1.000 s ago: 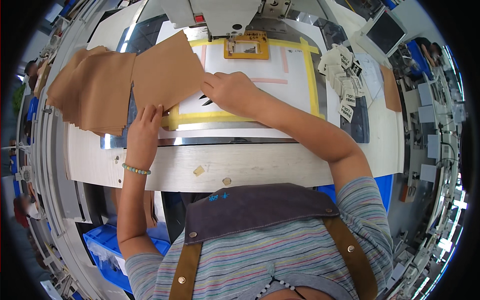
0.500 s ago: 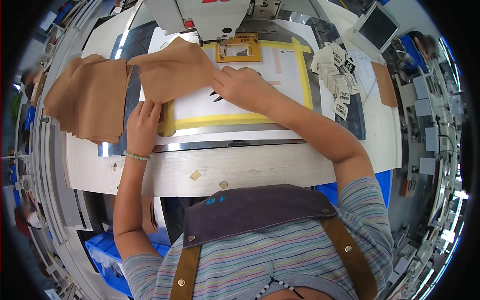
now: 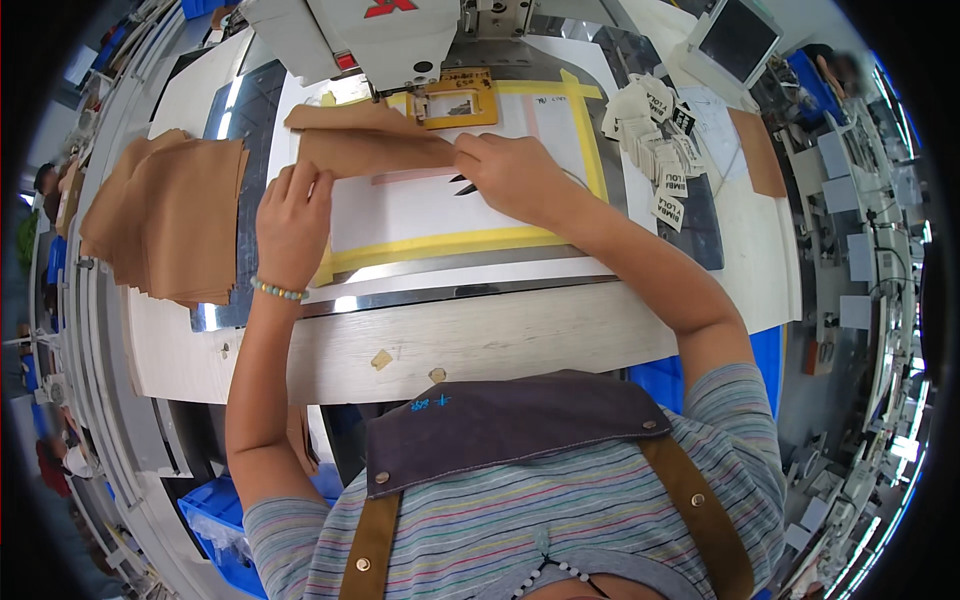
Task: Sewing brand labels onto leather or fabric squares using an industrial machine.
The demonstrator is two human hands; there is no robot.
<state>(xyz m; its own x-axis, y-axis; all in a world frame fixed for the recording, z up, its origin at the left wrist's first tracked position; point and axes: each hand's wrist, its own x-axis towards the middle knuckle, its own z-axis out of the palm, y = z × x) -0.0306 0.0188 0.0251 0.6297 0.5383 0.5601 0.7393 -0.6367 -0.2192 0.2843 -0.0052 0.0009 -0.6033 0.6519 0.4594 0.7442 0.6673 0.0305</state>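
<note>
The pale tabletop (image 3: 520, 325) is spreading across the middle of the view, with the white machine head (image 3: 375, 45) standing over its far side. Beneath that head a white backing sheet (image 3: 400, 212) is lying flat, yellow tape bordering it. To the left, a stack of brown sheets (image 3: 165, 220) is resting with its edges fanning unevenly. A single brown sheet (image 3: 365, 148) is spanning the gap between the two hands, above the backing's far left part and close to the machine head; its far edge is curling over (whether it is touching the machine, I cannot tell). A loose pile of pale labels (image 3: 650, 130) is lying well apart on the right.

The left hand (image 3: 293, 220) is holding the sheet's near left corner, thumb and fingers apparently pinching narrowly. The right hand (image 3: 515, 180) is gripping the near right corner between its fingertips. The step in hand seems to be two-handed handling of this one sheet, its near edge stretching between both grips. The next move seems to be calling for even tension and care with that curl near the yellow frame (image 3: 486, 103).

Smallest of all, dark pointed tips (image 3: 466, 188) are poking out beneath the right hand, perhaps a tool's; whether the palm is holding it is hidden.
</note>
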